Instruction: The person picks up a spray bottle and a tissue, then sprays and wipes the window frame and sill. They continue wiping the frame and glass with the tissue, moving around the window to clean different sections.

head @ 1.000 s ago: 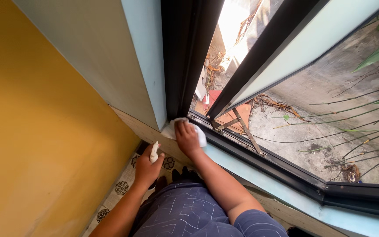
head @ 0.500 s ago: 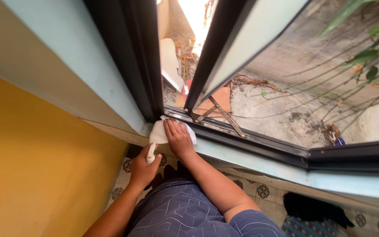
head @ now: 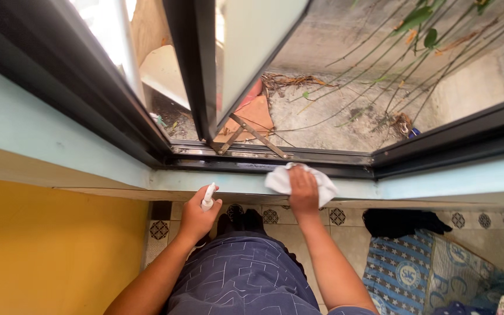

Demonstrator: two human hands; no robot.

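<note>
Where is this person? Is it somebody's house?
Probably yes, a room in a home, at an open window. There is a patterned tile floor, a yellow wall and a rug. The right hand presses a white cloth on the sill.

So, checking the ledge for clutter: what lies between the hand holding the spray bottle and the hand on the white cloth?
In the head view, only bare pale blue sill lies between the left hand and the right hand.

The left hand [head: 196,216] hides the spray bottle [head: 207,197] body; the right hand [head: 303,192] covers part of the white cloth [head: 278,182].
</note>
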